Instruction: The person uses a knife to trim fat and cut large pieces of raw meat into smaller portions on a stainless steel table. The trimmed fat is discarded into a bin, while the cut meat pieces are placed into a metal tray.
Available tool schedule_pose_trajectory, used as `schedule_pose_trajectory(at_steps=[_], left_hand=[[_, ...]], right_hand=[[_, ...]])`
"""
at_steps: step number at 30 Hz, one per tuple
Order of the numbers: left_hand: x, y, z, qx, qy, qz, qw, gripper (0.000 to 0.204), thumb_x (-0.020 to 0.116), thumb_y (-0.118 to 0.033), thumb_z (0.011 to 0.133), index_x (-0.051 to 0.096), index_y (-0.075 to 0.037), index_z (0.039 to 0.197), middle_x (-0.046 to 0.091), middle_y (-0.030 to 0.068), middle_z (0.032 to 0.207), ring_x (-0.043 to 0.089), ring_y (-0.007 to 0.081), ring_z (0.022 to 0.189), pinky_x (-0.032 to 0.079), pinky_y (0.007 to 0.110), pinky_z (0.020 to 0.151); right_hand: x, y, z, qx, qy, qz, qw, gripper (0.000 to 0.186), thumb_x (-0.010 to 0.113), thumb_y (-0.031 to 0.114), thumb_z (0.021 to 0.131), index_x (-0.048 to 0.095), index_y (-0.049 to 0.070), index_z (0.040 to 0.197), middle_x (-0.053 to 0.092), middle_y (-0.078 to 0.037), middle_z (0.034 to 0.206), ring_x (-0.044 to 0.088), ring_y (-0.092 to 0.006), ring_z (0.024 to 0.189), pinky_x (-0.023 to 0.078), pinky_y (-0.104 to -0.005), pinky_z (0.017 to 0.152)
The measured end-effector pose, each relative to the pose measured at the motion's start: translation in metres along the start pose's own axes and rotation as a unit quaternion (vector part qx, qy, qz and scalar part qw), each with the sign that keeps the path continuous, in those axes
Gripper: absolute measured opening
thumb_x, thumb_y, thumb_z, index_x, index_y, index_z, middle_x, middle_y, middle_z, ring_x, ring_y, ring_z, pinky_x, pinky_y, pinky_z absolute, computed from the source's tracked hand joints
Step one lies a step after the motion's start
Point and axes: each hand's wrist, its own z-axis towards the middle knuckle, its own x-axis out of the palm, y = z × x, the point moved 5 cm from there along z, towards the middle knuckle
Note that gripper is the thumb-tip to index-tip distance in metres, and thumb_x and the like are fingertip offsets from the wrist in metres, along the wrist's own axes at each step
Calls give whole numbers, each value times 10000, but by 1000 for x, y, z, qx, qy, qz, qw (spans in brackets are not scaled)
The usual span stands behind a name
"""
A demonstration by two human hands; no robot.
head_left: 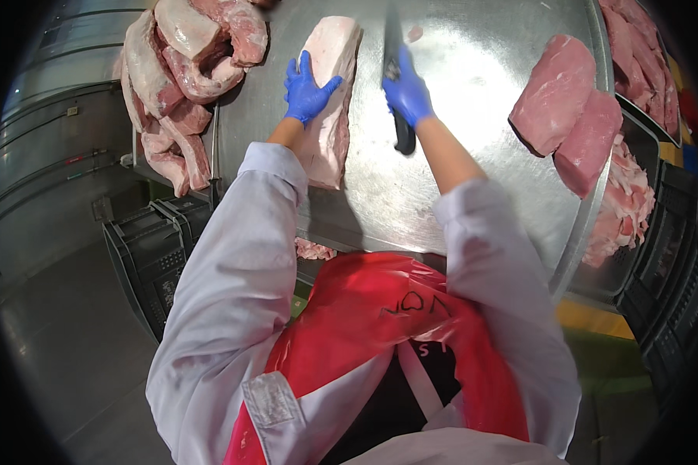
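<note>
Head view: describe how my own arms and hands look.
Your left hand and right hand wear close-fitting bright blue gloves. Loose, wrinkled white fabric sleeves have wide cuffs that stop short of the gloves.

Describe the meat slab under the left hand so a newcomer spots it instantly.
On the metal table, look just right of the heaped meat. A long slab lies there, the blue-gloved left hand spread on it. Unlike the heap's curled cuts and the pinker pair at far right, it is straight, pale-topped and touches no other cut.
</note>
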Motion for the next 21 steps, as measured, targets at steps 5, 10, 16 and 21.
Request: schedule_pose_trajectory(at_steps=[5, 10, 16, 21], left_hand=[[3, 9, 2, 112, -25, -18, 993, 1005, 632, -631, 867, 220, -76, 1596, 139, 285, 1639, 159, 456, 1514, 165, 605, 1185], [7, 8, 0, 154, -21, -61, 986, 959, 587, -599, 911, 211, -38, 1592, 118, 257, 1658, 105, 456, 1530, 122, 602, 1199], [0, 6, -3, 182, -20, -87, 979, 915, 569, -545, 947, 203, 2, 1583, 116, 275, 1652, 85, 466, 1530, 98, 583, 1212], [7, 8, 4, 185, -29, -108, 976, 906, 568, -524, 952, 197, 12, 1580, 107, 279, 1652, 69, 471, 1530, 79, 597, 1210]], right_hand=[[37, 34, 76, 63, 75, -4, 995, 869, 542, 123, 880, 97, 175, 1625, 682, -232, 1166, 735, -286, 765, 606, -381, 679], [51, 41, 60, 70, 95, -103, 988, 897, 548, 104, 864, 75, 160, 1624, 645, -296, 1225, 718, -365, 966, 582, -419, 828], [78, -15, 4, -10, 80, -58, 995, 876, 557, 107, 883, 97, 199, 1623, 691, -204, 881, 675, -276, 606, 576, -402, 575], [74, 17, 57, 64, 167, -53, 982, 917, 581, 144, 850, 71, 174, 1612, 705, -263, 934, 713, -385, 758, 586, -435, 677]])
